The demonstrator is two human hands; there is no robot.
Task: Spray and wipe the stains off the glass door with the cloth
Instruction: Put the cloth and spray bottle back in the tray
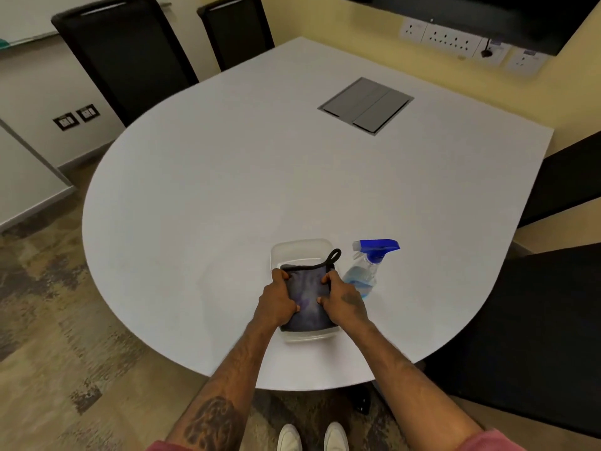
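A folded dark grey cloth (307, 299) with a black edge and a hanging loop lies in a clear plastic tray (300, 247) near the front edge of the white table (260, 177). My left hand (278, 302) grips the cloth's left side. On the opposite side, my right hand (343, 299) grips it too. Just right of the tray stands a clear spray bottle (366, 270) with a blue trigger head and bluish liquid, upright and untouched. No glass door is in view.
A grey cable hatch (366, 104) is set into the table's far part. Black chairs (130, 53) stand at the far left, and dark seats (533, 336) at the right. Wall sockets (455, 39) line the back wall. My white shoes (312, 437) show below the table edge.
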